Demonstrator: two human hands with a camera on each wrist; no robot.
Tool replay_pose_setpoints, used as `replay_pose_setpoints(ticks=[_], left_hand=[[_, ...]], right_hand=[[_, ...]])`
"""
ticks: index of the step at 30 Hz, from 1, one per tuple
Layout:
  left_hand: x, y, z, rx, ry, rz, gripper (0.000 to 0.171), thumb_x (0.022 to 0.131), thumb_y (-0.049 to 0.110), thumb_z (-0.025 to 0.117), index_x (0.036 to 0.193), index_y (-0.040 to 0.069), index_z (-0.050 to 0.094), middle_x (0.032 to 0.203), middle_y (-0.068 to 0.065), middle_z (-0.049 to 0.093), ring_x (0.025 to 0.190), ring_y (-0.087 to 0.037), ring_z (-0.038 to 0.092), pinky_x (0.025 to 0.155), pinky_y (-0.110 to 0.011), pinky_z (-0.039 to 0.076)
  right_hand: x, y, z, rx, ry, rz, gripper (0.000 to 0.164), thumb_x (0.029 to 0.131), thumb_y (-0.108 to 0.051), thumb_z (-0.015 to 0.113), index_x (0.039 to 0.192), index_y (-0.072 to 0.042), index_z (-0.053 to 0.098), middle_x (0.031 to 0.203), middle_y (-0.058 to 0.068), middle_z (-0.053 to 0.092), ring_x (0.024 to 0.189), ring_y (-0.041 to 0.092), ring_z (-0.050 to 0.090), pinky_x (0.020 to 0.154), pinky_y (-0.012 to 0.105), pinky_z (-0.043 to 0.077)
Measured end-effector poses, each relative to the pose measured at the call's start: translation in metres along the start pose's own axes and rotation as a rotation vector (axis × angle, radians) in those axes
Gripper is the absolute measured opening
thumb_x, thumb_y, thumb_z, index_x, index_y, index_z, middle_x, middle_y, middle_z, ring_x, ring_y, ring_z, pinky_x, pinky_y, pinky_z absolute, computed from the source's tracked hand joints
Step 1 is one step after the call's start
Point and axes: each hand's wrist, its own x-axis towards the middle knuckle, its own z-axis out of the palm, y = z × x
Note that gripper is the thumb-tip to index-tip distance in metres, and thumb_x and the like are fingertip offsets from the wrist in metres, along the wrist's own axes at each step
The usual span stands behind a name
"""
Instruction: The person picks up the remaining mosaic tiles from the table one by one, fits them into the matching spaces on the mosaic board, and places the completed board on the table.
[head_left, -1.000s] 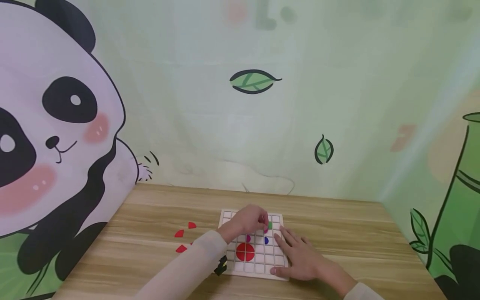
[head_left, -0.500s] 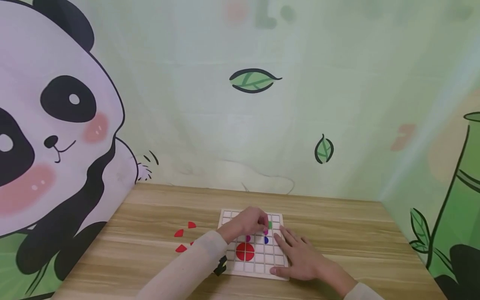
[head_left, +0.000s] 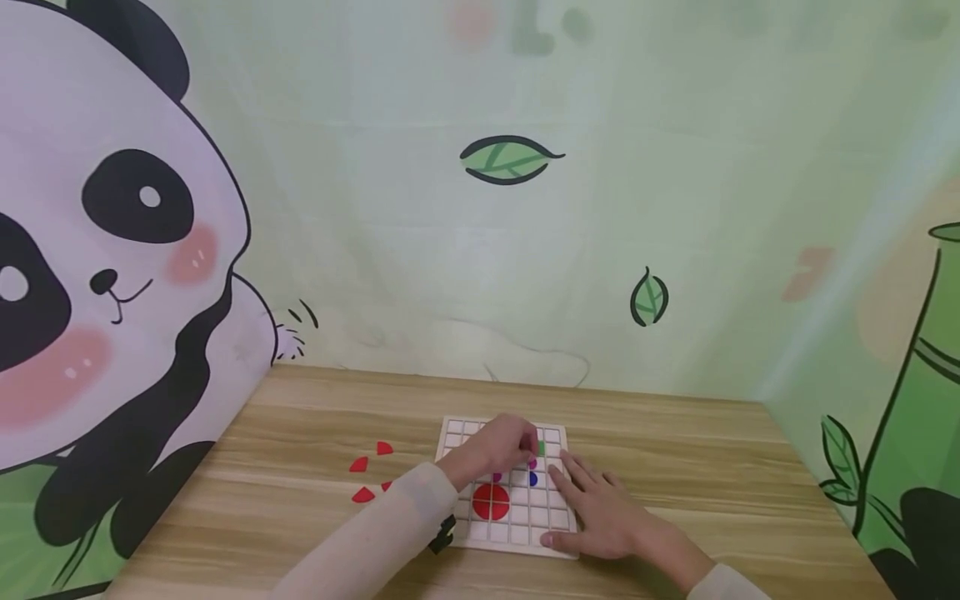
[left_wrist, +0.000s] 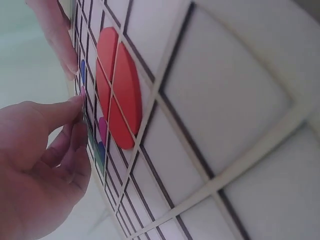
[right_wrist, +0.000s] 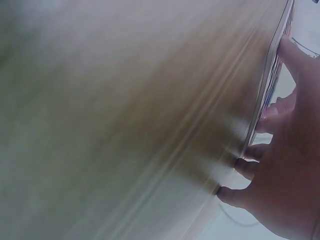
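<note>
A white grid board lies on the table. My left hand reaches over its far part, thumb and curled fingers pinching a small magenta piece at a cell. In the left wrist view the thumb tip meets that piece at the board; the fingers partly hide it. Beside it sit a green piece and a blue piece. Red quarter pieces form a circle nearer me, with another magenta piece behind it. My right hand rests with spread fingers on the board's right edge.
Several loose red pieces lie on the wooden table left of the board, one partly hidden by the left sleeve. A black item shows at the left wrist. A printed cloth backdrop rises behind the table.
The magenta piece under my left fingers, upright in the pinch a second ago, now sits lower at the cell. The left hand has barely shifted. My right hand stays in place.
</note>
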Motion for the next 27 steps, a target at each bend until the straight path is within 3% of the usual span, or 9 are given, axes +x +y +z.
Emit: replay_pose_setpoints(ticks=[6, 11, 17, 22, 27], left_hand=[[-0.013, -0.002, -0.012, -0.007, 0.031, 0.005, 0.005, 0.100, 0.021, 0.077, 0.102, 0.019, 0.073, 0.090, 0.010, 0.066, 0.081, -0.008, 0.061, 0.075, -0.024, 0.054], [-0.039, -0.019, -0.043, 0.005, 0.104, 0.032, 0.015, 0.097, 0.018, 0.080, 0.109, 0.011, 0.074, 0.096, 0.005, 0.068, 0.089, -0.011, 0.063, 0.080, -0.030, 0.056], [-0.074, -0.052, -0.075, -0.050, 0.194, -0.064, 0.023, 0.096, 0.015, 0.080, 0.115, 0.005, 0.072, 0.096, 0.001, 0.066, 0.089, -0.017, 0.061, 0.080, -0.035, 0.056], [-0.097, -0.086, -0.089, 0.005, 0.230, -0.115, 0.021, 0.095, 0.011, 0.080, 0.112, 0.003, 0.072, 0.096, -0.003, 0.066, 0.089, -0.020, 0.059, 0.082, -0.037, 0.055], [-0.117, -0.114, -0.096, 0.061, 0.220, -0.193, 0.020, 0.095, 0.007, 0.079, 0.113, 0.001, 0.073, 0.101, -0.008, 0.065, 0.093, -0.023, 0.061, 0.088, -0.043, 0.057]], right_hand=[[-0.001, -0.002, 0.000, -0.007, -0.007, 0.003, 0.104, 0.094, -0.082, 0.050, 0.166, -0.010, 0.032, 0.174, 0.019, 0.019, 0.160, 0.043, 0.018, 0.117, 0.074, 0.025], [0.001, -0.001, 0.001, -0.012, -0.021, 0.034, 0.106, 0.092, -0.086, 0.048, 0.168, -0.014, 0.030, 0.175, 0.016, 0.017, 0.160, 0.041, 0.016, 0.118, 0.074, 0.024], [0.001, 0.000, -0.002, -0.023, -0.012, 0.031, 0.106, 0.092, -0.084, 0.050, 0.167, -0.013, 0.031, 0.175, 0.017, 0.017, 0.160, 0.041, 0.016, 0.118, 0.074, 0.024], [0.000, 0.000, -0.001, -0.017, -0.016, 0.032, 0.106, 0.092, -0.085, 0.050, 0.167, -0.012, 0.031, 0.175, 0.017, 0.018, 0.160, 0.042, 0.016, 0.118, 0.074, 0.024], [0.002, -0.001, 0.001, -0.017, -0.020, 0.031, 0.106, 0.092, -0.085, 0.049, 0.167, -0.013, 0.031, 0.175, 0.017, 0.018, 0.160, 0.041, 0.016, 0.118, 0.074, 0.024]])
